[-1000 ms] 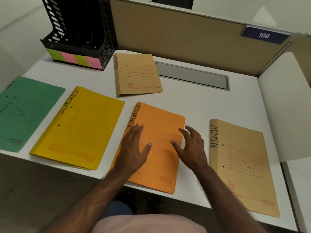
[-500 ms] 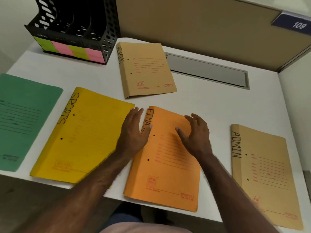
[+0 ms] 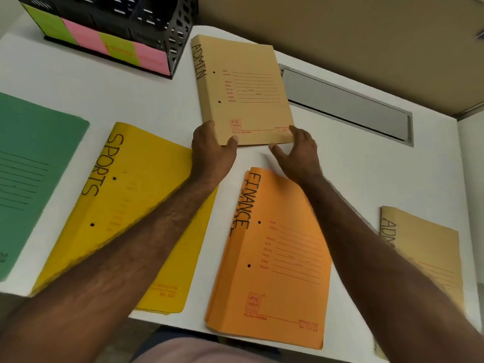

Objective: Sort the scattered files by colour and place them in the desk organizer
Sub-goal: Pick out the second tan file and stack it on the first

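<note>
A tan file marked ADMIN point(image 3: 243, 90) lies flat at the back middle of the white desk point(image 3: 366, 174). My left hand point(image 3: 212, 150) grips its near left corner, thumb on top. At the near right corner my right hand point(image 3: 296, 153) touches the edge with spread fingers. Between my arms lies the orange FINANCE file point(image 3: 272, 258). The yellow SPORTS file point(image 3: 131, 213) sits under my left forearm, and a green file point(image 3: 31, 176) lies at the far left. A second tan ADMIN file point(image 3: 429, 252) is at the right. The black desk organizer point(image 3: 125, 24) stands at the back left.
Green and pink sticky labels point(image 3: 104, 43) run along the organizer's front. A grey cable hatch point(image 3: 345, 103) is set into the desk behind the tan file. A tan partition wall point(image 3: 340, 35) closes the back, and a white panel stands at the right.
Both hands left the orange FINANCE file and reached forward to the tan ADMIN file at the back. The left hand now grips its corner. The camera tilted down and closer.
</note>
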Motion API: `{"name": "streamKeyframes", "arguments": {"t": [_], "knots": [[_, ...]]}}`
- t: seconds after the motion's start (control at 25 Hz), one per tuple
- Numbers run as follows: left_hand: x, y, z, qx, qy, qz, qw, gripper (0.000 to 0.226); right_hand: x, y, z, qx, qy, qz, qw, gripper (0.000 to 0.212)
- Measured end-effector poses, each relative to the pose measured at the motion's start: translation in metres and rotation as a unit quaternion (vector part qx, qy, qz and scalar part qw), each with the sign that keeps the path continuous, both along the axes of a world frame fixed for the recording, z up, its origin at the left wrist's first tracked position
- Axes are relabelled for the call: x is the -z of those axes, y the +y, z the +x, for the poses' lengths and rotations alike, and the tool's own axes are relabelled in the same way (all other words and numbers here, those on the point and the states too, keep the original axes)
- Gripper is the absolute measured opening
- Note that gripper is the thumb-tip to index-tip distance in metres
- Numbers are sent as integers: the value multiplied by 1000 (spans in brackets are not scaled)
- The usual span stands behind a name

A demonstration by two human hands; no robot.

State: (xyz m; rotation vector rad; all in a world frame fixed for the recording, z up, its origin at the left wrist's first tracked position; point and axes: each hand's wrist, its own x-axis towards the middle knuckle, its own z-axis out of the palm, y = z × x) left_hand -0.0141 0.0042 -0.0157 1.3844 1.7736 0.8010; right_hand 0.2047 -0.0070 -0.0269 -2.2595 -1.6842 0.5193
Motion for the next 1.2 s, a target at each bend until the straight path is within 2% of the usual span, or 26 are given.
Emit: {"name": "streamKeyframes", "arguments": {"t": [0.12,0.32,0.56,0.84,0.96,1.08,1.2], "knots": [[0,11,0,-37,-19,-44,998,64,4,16,-2,19,13,-17,1000,78],[4,24,2,-52,-19,-61,997,62,11,31,-2,48,-5,-34,998,80],[5,42,1,-105,-138,-89,981,58,10,40,4,103,65,-28,992,77],[0,27,15,-27,-179,-81,980,56,5,21,6,149,153,-5,977,73],[-12,18,25,-16,-181,-46,982,51,0,13,10,185,222,8,957,74],[-27,6,32,2,-189,-14,982,43,-8,3,16,238,324,2,916,77],[-41,-9,39,25,-195,14,980,37,-14,-14,24,273,363,7,891,79]]}}
